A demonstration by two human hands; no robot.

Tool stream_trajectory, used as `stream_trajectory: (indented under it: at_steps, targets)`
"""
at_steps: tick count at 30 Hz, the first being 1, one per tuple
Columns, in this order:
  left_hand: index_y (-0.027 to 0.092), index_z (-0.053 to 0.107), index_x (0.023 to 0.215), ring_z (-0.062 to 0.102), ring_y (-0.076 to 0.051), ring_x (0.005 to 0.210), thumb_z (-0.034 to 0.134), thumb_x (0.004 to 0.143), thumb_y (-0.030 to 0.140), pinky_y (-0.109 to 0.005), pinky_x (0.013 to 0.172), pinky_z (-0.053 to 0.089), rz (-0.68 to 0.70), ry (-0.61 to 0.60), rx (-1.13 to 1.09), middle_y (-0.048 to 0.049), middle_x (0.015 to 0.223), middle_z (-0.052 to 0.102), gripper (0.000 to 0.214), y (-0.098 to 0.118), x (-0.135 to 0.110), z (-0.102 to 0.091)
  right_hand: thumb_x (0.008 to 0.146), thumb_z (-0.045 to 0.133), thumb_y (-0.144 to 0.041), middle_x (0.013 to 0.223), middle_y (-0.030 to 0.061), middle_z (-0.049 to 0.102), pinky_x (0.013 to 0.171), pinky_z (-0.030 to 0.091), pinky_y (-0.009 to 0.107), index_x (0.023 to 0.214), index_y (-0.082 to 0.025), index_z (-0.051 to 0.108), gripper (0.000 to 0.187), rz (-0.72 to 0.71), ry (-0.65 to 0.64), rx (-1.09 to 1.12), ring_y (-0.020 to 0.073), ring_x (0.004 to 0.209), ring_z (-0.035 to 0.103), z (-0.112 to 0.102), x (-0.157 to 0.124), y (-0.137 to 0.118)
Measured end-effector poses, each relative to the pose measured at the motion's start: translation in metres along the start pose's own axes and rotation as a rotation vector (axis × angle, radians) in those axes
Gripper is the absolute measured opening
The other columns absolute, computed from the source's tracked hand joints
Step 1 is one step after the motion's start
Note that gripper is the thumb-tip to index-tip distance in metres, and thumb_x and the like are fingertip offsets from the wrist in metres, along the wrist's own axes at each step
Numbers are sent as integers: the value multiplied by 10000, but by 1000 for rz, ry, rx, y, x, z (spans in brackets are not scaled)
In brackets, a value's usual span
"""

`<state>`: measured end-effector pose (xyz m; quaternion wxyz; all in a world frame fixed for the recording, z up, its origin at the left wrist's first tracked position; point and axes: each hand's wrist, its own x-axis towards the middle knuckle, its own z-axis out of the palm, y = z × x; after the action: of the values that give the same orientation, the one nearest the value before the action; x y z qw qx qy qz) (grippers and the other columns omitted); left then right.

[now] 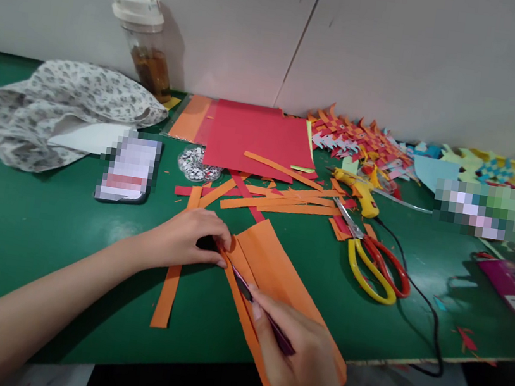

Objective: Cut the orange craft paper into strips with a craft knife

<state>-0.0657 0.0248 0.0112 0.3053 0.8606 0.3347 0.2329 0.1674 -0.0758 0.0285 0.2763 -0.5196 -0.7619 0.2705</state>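
My left hand pinches the far left corner of a folded sheet of orange paper, thumb and fingertips together on its edge. In my right hand is a slim dark purple craft knife, its blade lying in the paper's fold along the left side. The paper's near end hangs past the table edge, partly covered by my right hand. Under my left wrist runs a loose orange paper strip. More orange strips and a few red ones lie just beyond the folded paper.
Scissors with yellow and red handles and a yellow glue gun with a black cord lie to the right. Red sheets lie at the back. To the left are a phone, a patterned cloth and a bottle.
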Motion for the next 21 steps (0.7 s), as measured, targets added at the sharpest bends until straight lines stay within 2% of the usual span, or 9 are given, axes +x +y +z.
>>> stream_trajectory:
  at_steps: [7,12,21]
  targets:
    - [176,636,839,609,-140,803,747,797,293,-243,725,438,1,-6,-11,-2,843,689,166,0,1,0,922,445,-168,978,79,769,747,597,233,1145,-167,695,335,12,-70,-23,181,847,744,-6,-9,2]
    - [179,642,839,607,-143,812,745,797,293,-246,733,435,-12,-9,-13,-1,846,694,159,0,1,0,915,458,-139,1052,78,756,811,588,259,1150,-179,685,329,-25,-45,-45,186,913,735,-8,-18,4]
    - [181,644,825,599,-140,802,755,787,292,-248,739,430,-3,-13,-13,10,821,699,162,1,2,0,905,471,-106,1048,92,756,775,598,249,1157,-178,676,332,-86,-39,-78,188,888,742,-15,-25,4]
